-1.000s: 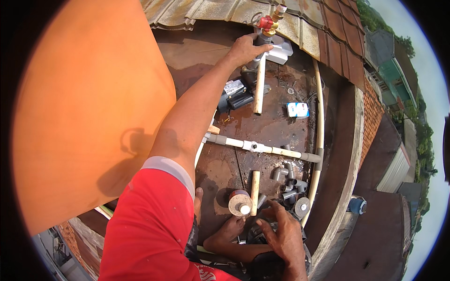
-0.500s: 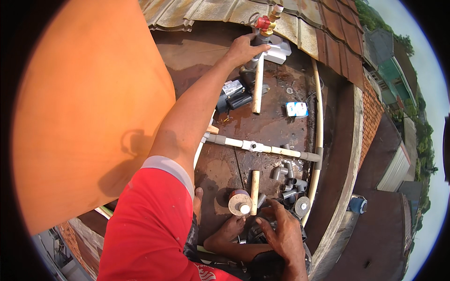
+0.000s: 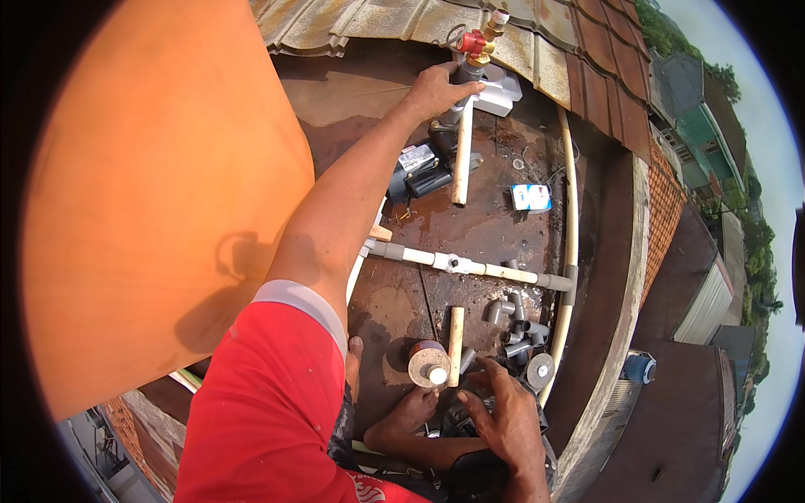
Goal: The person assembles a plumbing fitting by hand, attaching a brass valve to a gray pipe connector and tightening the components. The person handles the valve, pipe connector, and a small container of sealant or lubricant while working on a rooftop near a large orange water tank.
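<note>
Fingers (image 3: 436, 84) of the left hand (image 3: 440, 88) wrap shut around the upright grey pipe (image 3: 457, 105) just below its red-handled brass valve (image 3: 478, 42), apparently steadying the assembly at the roof's far edge. Below it hangs a cream pipe length (image 3: 461, 155). The right hand (image 3: 503, 419), fingers spread loosely, rests near grey elbow fittings (image 3: 511, 323) and a tape roll (image 3: 429, 363) on the flat roof (image 3: 394, 302).

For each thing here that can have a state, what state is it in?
Left hand: closed around the grey fitting.
Grey fitting: upright under the red-handled valve.
Red-handled valve: topmost on the pipe.
Right hand: fingers spread over loose parts.
Short pipe: lying flat.
Cross pipe: assembled, lying flat.
</note>
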Demonstrator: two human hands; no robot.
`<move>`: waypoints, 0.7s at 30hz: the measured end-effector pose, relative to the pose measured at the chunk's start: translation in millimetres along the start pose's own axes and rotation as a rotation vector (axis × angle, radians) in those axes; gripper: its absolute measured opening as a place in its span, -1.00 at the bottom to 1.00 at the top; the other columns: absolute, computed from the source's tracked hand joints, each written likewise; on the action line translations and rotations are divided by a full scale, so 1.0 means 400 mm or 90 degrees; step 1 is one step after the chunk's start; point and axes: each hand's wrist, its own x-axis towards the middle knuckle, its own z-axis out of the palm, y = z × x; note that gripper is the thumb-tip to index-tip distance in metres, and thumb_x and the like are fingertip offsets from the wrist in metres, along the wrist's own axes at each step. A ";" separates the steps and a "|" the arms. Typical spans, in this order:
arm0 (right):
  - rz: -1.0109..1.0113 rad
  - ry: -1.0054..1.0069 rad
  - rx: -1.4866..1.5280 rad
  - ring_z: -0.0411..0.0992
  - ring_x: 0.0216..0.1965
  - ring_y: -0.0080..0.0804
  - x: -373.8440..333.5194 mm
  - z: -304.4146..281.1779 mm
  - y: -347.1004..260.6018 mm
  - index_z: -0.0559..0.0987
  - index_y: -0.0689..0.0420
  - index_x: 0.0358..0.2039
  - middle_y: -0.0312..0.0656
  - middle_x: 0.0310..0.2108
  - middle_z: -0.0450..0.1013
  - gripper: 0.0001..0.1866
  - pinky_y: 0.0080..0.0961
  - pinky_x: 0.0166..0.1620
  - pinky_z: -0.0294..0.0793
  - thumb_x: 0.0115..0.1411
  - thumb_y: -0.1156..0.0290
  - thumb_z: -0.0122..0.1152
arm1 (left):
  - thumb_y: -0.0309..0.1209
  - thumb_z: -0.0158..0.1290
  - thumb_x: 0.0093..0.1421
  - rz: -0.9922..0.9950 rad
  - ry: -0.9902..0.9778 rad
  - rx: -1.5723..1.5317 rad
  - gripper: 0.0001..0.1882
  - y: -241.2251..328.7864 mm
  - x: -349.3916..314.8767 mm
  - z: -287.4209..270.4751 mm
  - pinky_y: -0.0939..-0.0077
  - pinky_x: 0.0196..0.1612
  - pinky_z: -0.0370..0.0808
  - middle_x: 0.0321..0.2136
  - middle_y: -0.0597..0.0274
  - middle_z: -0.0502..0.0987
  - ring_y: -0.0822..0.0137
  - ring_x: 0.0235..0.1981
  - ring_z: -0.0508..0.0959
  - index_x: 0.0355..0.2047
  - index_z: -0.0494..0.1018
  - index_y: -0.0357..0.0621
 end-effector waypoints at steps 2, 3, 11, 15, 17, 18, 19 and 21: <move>-0.004 -0.003 -0.003 0.65 0.01 0.19 0.001 0.000 -0.001 0.50 0.32 0.27 0.14 -0.04 0.68 -0.40 -0.01 0.07 0.63 0.34 0.29 0.44 | 0.27 0.41 0.10 0.008 0.008 0.004 0.01 -0.010 0.005 -0.005 0.14 0.22 0.59 0.05 -0.31 0.70 -0.09 0.11 0.71 0.26 0.56 -0.40; -0.002 -0.003 -0.002 0.65 0.01 0.18 0.001 -0.001 -0.001 0.50 0.32 0.27 0.14 -0.04 0.68 -0.41 -0.01 0.07 0.63 0.34 0.28 0.44 | 0.26 0.42 0.10 0.012 0.010 0.005 0.00 -0.008 0.006 -0.005 0.15 0.21 0.59 0.04 -0.30 0.70 -0.07 0.10 0.72 0.25 0.57 -0.39; 0.003 0.000 -0.025 0.71 0.02 0.00 -0.003 -0.001 0.004 0.49 0.31 0.30 0.08 -0.03 0.71 -0.36 -0.16 0.11 0.66 0.32 0.28 0.50 | 0.03 0.51 0.15 0.025 -0.029 -0.137 -0.24 -0.013 0.001 -0.023 0.35 0.10 0.60 -0.07 0.09 0.74 0.31 -0.03 0.69 0.14 0.63 -0.34; 0.003 0.005 -0.023 0.71 0.03 0.00 -0.005 -0.002 0.004 0.49 0.32 0.30 0.08 -0.03 0.71 -0.36 -0.16 0.11 0.66 0.32 0.28 0.50 | 0.16 0.57 -0.03 -0.009 -0.003 -0.102 -0.11 0.001 -0.003 -0.004 0.27 0.13 0.60 -0.10 -0.07 0.74 0.15 -0.01 0.72 0.08 0.62 -0.33; 0.008 0.004 -0.023 0.71 0.02 0.00 -0.004 -0.001 0.003 0.49 0.32 0.29 0.08 -0.03 0.71 -0.36 -0.16 0.11 0.66 0.32 0.29 0.50 | 0.16 0.57 -0.05 0.048 0.103 0.079 -0.11 0.026 -0.009 0.019 0.23 0.11 0.62 -0.12 -0.10 0.74 0.06 -0.03 0.74 0.05 0.61 -0.33; 0.005 0.005 -0.021 0.71 0.03 -0.01 -0.004 -0.002 0.002 0.49 0.32 0.29 0.08 -0.03 0.71 -0.36 -0.16 0.12 0.66 0.32 0.29 0.50 | 0.16 0.58 -0.07 0.076 0.156 0.168 -0.10 0.036 -0.009 0.023 0.21 0.10 0.63 -0.13 -0.11 0.74 0.02 -0.05 0.74 0.04 0.60 -0.33; 0.002 0.005 -0.020 0.71 0.03 -0.01 -0.004 -0.003 0.001 0.49 0.32 0.30 0.08 -0.03 0.71 -0.36 -0.15 0.12 0.65 0.32 0.29 0.50 | 0.15 0.57 -0.06 0.065 0.153 0.169 -0.13 0.045 -0.007 0.020 0.19 0.09 0.63 -0.14 -0.13 0.74 -0.01 -0.06 0.74 0.03 0.61 -0.33; 0.001 0.007 -0.022 0.71 0.03 0.00 -0.005 -0.003 0.002 0.49 0.32 0.30 0.08 -0.03 0.71 -0.36 -0.15 0.12 0.65 0.32 0.29 0.50 | 0.12 0.57 -0.04 0.041 0.143 0.168 -0.17 0.062 -0.006 0.013 0.14 0.08 0.64 -0.17 -0.15 0.74 -0.07 -0.09 0.75 0.02 0.62 -0.31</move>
